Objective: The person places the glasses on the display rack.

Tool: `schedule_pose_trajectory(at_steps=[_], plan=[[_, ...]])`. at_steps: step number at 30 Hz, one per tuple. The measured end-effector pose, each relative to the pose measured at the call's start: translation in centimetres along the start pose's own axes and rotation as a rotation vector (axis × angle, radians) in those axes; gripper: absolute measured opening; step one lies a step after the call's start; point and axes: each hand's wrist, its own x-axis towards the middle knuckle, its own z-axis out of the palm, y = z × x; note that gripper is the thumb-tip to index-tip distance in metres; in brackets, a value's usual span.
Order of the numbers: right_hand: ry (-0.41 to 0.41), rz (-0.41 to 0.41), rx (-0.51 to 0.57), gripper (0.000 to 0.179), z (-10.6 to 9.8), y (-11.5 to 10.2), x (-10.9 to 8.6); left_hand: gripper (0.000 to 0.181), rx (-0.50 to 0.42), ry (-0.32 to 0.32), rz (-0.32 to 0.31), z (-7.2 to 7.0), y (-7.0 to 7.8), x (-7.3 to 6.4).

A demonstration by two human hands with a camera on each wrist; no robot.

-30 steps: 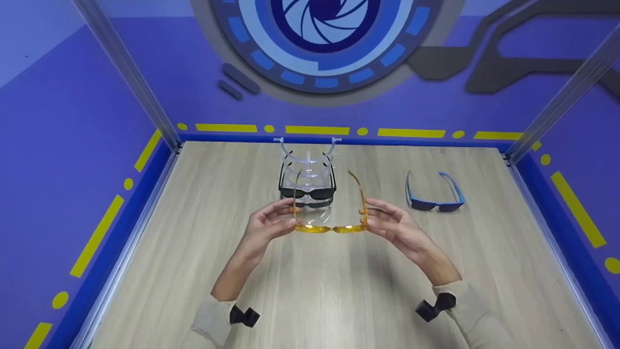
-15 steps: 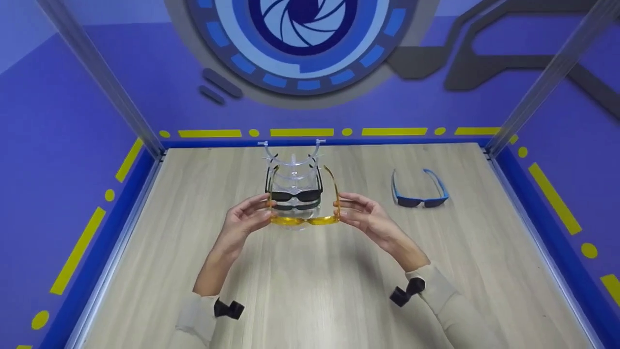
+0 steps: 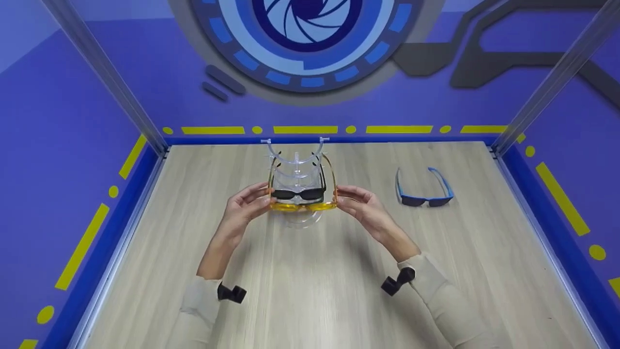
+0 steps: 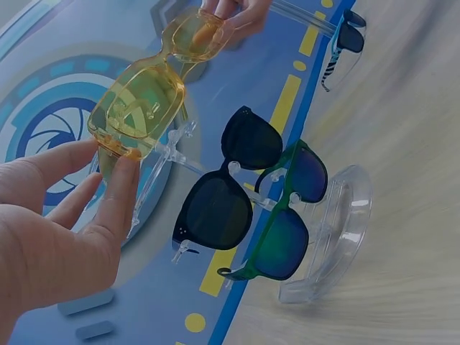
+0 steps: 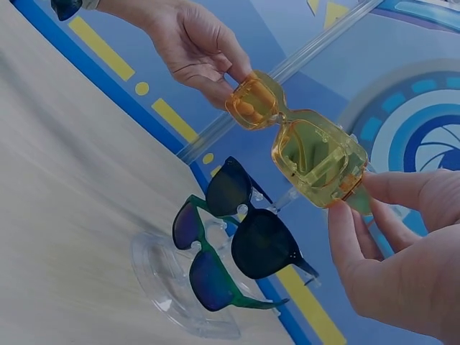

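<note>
Yellow see-through sunglasses (image 3: 283, 207) are held level, lenses toward me, over a clear display stand (image 3: 302, 224). My left hand (image 3: 243, 206) pinches one end of the frame by the hinge, thumb and fingers on the temple. At the other end my right hand (image 3: 364, 208) does likewise. In the left wrist view, black sunglasses (image 4: 215, 208) sit on the stand below the yellow pair, and green-framed sunglasses (image 4: 284, 244) with dark bluish lenses sit lower. Both wrist views show the yellow pair above the black one. Whether it touches the stand, I cannot tell.
Blue-framed sunglasses (image 3: 426, 200) rest on the wooden table (image 3: 310, 291) to the right, temples unfolded and pointing away. Blue printed walls (image 3: 97, 160) and metal corner posts (image 3: 109, 72) enclose the table on the back and sides.
Both hands have carried the yellow sunglasses away from me and left, from in front of the stand until their temples flank its upper part. The other sunglasses stay put; the head view has shifted slightly.
</note>
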Motion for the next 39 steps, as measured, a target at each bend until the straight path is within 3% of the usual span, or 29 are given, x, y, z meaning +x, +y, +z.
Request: schedule_pose_trajectory(at_steps=[9, 18, 27, 39], plan=[[0.040, -0.032, -0.016, 0.045, 0.8, -0.2, 1.6, 0.044, -0.002, 0.067, 0.001, 0.0, 0.5, 1.6], [0.062, -0.033, 0.029, 0.045, 1.3, -0.7, 3.1, 0.041, 0.016, 0.089, 0.000, -0.4, 1.0, 2.7], [0.110, -0.050, 0.068, 0.036, 1.7, -1.0, 4.8, 0.040, 0.039, 0.119, -0.006, -0.4, 1.4, 4.9], [0.178, -0.006, 0.048, 0.043, 1.8, -0.4, 6.8, 0.042, 0.015, 0.127, -0.012, -0.7, 0.5, 6.4]])
